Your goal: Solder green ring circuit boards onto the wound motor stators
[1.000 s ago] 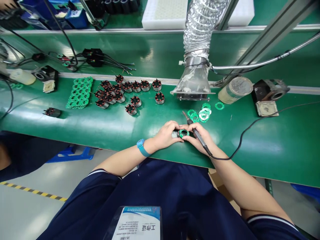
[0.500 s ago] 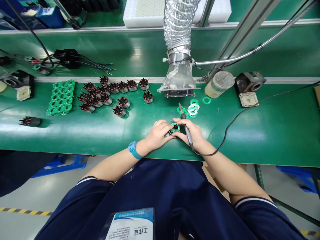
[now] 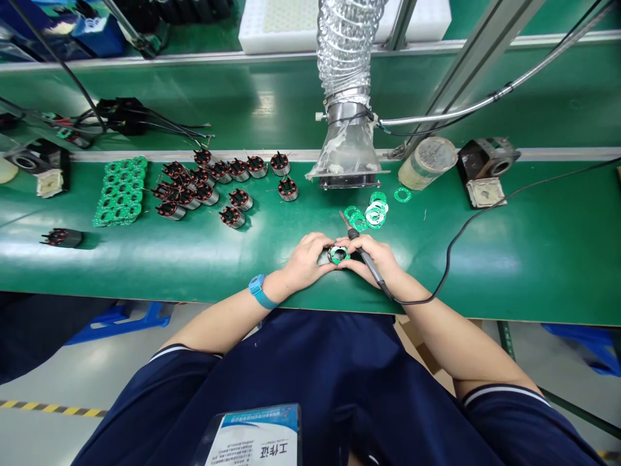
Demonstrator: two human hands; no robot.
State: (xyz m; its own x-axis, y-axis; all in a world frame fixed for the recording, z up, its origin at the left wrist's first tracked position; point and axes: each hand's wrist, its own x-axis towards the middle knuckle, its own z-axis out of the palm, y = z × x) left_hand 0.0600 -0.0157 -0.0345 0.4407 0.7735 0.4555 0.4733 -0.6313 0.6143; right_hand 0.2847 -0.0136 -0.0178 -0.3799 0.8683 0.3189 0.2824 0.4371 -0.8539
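Observation:
My left hand [image 3: 306, 260] grips the left side of a small round motor part with a green ring board [image 3: 339, 254] on top. My right hand [image 3: 381, 259] has its fingertips on the right side of the same part. A soldering iron [image 3: 367, 259] also lies in my right hand, its tip pointing up and left. Just beyond the hands, loose green and white rings [image 3: 375, 212] lie in a small pile. To the left stand several copper-wound stators [image 3: 231, 217], and farther left is a green panel of ring boards [image 3: 120, 192].
A fume hood [image 3: 345, 152] on a clear hose hangs above the bench [image 3: 272, 272]. A round jar [image 3: 427, 163] and an iron holder [image 3: 488, 169] stand at the right. The iron's cord [image 3: 451, 249] crosses the right side. Black wires lie back left.
The soldering iron has tilted, its tip shifting left and down. The green ring board has turned or settled between my fingers and now shows more of its face.

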